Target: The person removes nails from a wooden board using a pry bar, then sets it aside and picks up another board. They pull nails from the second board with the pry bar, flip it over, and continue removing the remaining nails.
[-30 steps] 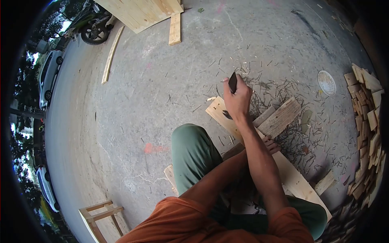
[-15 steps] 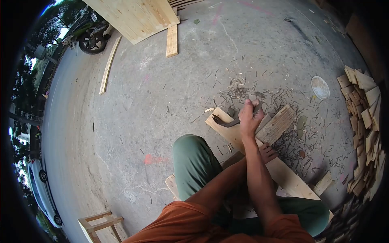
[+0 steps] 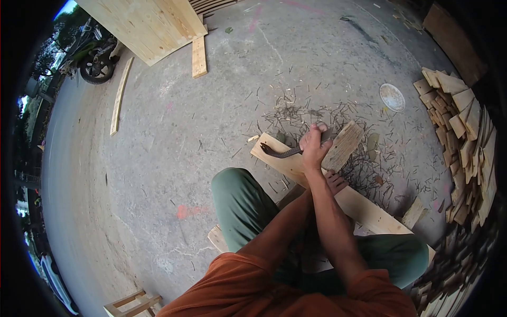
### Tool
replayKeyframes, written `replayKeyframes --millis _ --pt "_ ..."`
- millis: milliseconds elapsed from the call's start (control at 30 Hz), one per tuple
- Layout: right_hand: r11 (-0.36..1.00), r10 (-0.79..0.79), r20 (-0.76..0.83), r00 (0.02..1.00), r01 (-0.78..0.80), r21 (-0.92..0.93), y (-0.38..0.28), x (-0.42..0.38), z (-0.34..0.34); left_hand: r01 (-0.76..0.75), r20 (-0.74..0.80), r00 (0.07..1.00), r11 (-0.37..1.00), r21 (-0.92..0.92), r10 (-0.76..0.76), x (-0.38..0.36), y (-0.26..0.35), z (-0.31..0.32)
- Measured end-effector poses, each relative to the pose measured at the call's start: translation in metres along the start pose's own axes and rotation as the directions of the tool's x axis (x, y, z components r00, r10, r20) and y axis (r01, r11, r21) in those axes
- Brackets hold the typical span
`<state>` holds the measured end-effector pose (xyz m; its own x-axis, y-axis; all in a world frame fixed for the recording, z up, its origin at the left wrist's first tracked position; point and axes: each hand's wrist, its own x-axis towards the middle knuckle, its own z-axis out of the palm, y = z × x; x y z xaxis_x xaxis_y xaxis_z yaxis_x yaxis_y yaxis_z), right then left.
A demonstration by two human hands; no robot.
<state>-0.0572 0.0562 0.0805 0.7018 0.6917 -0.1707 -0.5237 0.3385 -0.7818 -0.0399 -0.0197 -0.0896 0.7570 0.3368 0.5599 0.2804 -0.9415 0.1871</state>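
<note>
My right hand (image 3: 313, 148) is closed around a dark metal pry bar (image 3: 280, 154), whose hooked end points left over a long pale plank (image 3: 369, 210). A shorter, weathered board (image 3: 343, 145) lies across that plank at an angle. My left hand (image 3: 336, 182) reaches under my right forearm; its fingers curl over the wood where the two boards meet, and the rest of it is hidden. Loose nails (image 3: 388, 171) lie thickly around the boards' right side and far end.
Stacked short wood pieces (image 3: 465, 132) stand along the right. A round white lid-like disc (image 3: 392, 98) lies on the concrete. Plywood (image 3: 142, 26) and a narrow strip (image 3: 121, 98) are at the upper left, near a motorcycle (image 3: 96, 66). A wooden frame (image 3: 132, 305) stands lower left.
The view has shifted, so the scene sits further left and slightly higher. My right hand has turned a little on the pry bar, whose hooked end is more raised. My left hand stays on the wood.
</note>
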Motion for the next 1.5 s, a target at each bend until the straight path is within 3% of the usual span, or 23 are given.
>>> replayKeyframes --millis 33,133,167,233,267,333,367,433,467,533,567,600,667,733,800,867,933,1033,1067,1100,1300,1400,1500 --pt "0.994 0.073 -0.140 0.988 -0.061 0.090 0.001 0.005 -0.022 -0.025 0.160 0.987 1.000 0.006 0.024 -0.008 -0.005 0.011" --pt "0.894 0.335 -0.261 0.905 -0.217 0.392 0.023 0.055 -0.110 -0.049 0.085 0.995 0.999 0.007 0.048 0.009 -0.040 -0.028" --pt "0.897 0.316 -0.250 0.915 -0.202 0.393 0.007 0.065 -0.095 -0.056 0.038 0.998 0.998 -0.024 0.056 0.021 -0.042 -0.030" --pt "0.968 0.144 -0.434 0.889 -0.037 0.246 -0.033 0.044 -0.078 -0.043 0.013 0.999 0.986 -0.162 0.045 0.003 -0.005 -0.027" --pt "0.984 0.033 -0.372 0.928 0.034 0.173 -0.041 0.049 -0.067 -0.012 0.356 0.933 0.995 -0.097 0.046 -0.007 -0.007 -0.015" --pt "0.990 -0.137 -0.108 0.985 0.134 -0.032 -0.063 0.072 -0.040 0.071 0.582 0.813 0.987 -0.144 0.027 0.026 0.002 -0.079" --pt "0.605 -0.504 0.221 0.835 0.524 -0.600 -0.052 0.109 -0.045 0.044 0.582 0.811 0.987 -0.157 0.056 0.027 0.001 -0.083" --pt "0.412 -0.317 0.352 0.881 0.462 -0.785 -0.098 0.106 -0.005 0.084 0.534 0.845 0.977 -0.194 0.033 0.030 0.006 -0.086" --pt "0.404 -0.346 0.333 0.877 0.460 -0.791 -0.115 0.109 -0.001 0.051 0.530 0.845 0.977 -0.208 0.069 0.031 0.006 -0.084" --pt "-0.024 -0.033 0.549 0.835 0.548 -0.836 -0.144 0.113 -0.005 0.027 0.447 0.892 0.981 -0.192 0.063 0.023 0.004 -0.075" --pt "-0.107 0.055 0.568 0.821 0.570 -0.814 -0.158 0.116 -0.020 0.010 0.430 0.900 0.982 -0.187 0.073 0.021 0.003 -0.069" --pt "-0.122 0.032 0.542 0.840 0.542 -0.832 -0.180 0.111 -0.033 -0.019 0.430 0.896 0.977 -0.214 0.112 0.022 0.003 -0.072" --pt "-0.189 0.257 0.508 0.822 0.558 -0.808 -0.232 0.096 -0.077 0.032 0.452 0.890 0.977 -0.209 0.067 0.024 0.006 -0.074" --pt "-0.259 0.169 0.418 0.893 0.449 -0.855 -0.283 0.076 -0.136 0.025 0.468 0.881 0.983 -0.182 0.064 0.029 0.013 -0.071" --pt "-0.193 0.144 0.181 0.973 0.208 -0.959 -0.333 0.036 -0.183 0.037 0.511 0.857 0.982 -0.187 0.065 0.044 0.035 -0.072" --pt "-0.063 -0.025 0.006 1.000 0.005 -0.998 -0.356 0.002 -0.266 -0.054 0.476 0.866 0.974 -0.219 0.155 0.049 0.060 -0.061" --pt "0.512 0.094 -0.437 0.894 -0.420 -0.749 -0.369 -0.057 -0.323 -0.132 0.484 0.842 0.961 -0.242 0.238 0.051 0.086 -0.052" --pt "0.663 -0.072 -0.532 0.844 -0.357 -0.657 -0.321 -0.142 -0.409 -0.166 0.534 0.818 0.977 -0.135 0.213 0.063 0.112 -0.031" --pt "0.795 -0.089 -0.574 0.814 -0.289 -0.533 -0.301 -0.173 -0.412 -0.194 0.521 0.819 0.970 -0.147 0.243 0.066 0.114 -0.023" --pt "0.827 -0.114 -0.509 0.854 -0.202 -0.525 -0.273 -0.194 -0.442 -0.170 0.548 0.807 0.975 -0.144 0.222 0.067 0.114 -0.018" --pt "0.579 -0.521 -0.565 0.640 -0.220 -0.785 -0.245 -0.239 -0.484 -0.157 0.715 0.686 0.987 -0.035 0.135 0.095 0.120 -0.035" --pt "0.414 -0.732 -0.479 0.484 -0.243 -0.878 -0.275 -0.237 -0.507 -0.232 0.600 0.783 0.972 0.035 0.165 0.126 0.114 -0.067" --pt "0.273 -0.873 -0.336 0.353 -0.216 -0.937 -0.343 -0.228 -0.541 -0.463 0.410 0.819 0.884 0.062 0.401 0.174 0.096 -0.123"
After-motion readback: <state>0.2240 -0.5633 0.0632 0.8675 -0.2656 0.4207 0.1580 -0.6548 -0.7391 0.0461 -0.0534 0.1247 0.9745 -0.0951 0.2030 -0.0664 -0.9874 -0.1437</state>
